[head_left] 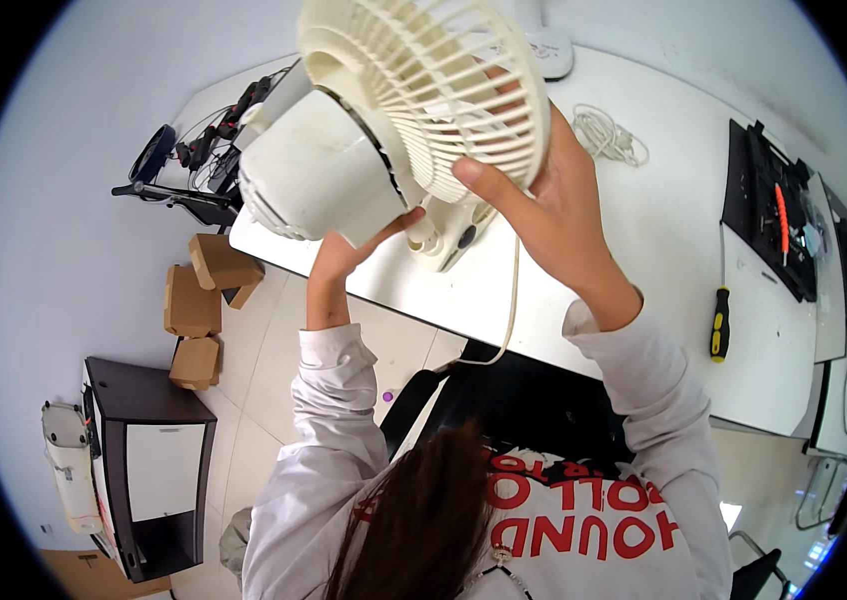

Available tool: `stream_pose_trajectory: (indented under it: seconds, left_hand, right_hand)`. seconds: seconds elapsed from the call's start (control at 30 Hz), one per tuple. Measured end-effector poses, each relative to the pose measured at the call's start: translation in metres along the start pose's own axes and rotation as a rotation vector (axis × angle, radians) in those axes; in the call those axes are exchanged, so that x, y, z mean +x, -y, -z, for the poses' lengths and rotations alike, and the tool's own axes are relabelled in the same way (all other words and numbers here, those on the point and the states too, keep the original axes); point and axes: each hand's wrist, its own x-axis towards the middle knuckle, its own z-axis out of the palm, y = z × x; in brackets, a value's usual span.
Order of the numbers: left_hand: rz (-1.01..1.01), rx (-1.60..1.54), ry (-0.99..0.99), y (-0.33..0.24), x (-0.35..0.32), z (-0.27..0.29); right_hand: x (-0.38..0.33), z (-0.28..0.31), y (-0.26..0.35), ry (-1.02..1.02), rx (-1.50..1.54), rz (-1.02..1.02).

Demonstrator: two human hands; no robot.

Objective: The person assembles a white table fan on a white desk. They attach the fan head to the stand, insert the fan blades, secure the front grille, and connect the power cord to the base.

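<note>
A cream-white electric fan (319, 165) is tilted over the near part of the white table, its round grille facing up and to the right. My right hand (569, 200) grips the grille's rim, the thumb on the near side and the other fingers partly hidden behind the slats. Under the motor housing, my left hand (349, 255) supports the fan near its neck, with some fingers hidden by the housing. The fan's base (449, 240), with a dark oval spot on it, shows below the grille. From there a pale power cord (515, 290) hangs over the table's front edge.
On the right of the white table (664, 240) lie a black-and-yellow screwdriver (721, 325) and an open black tool case (769, 210). A coiled white cable (599, 135) rests behind my right hand. Cardboard boxes (194, 300) and a dark cabinet (149, 400) stand at left.
</note>
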Motion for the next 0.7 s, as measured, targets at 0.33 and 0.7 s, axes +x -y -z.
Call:
stream_pose_trajectory:
  seconds: [0.33,0.7]
  left_hand:
    - [-0.054,0.071,-0.242,-0.024,-0.004,-0.023]
    - [-0.022,-0.295,-0.435,-0.016,-0.003,-0.062]
  right_hand:
    - [-0.003,0.0,-0.003,-0.156,0.103,-0.042]
    - [0.004,0.018,-0.015,-0.282,0.145,-0.11]
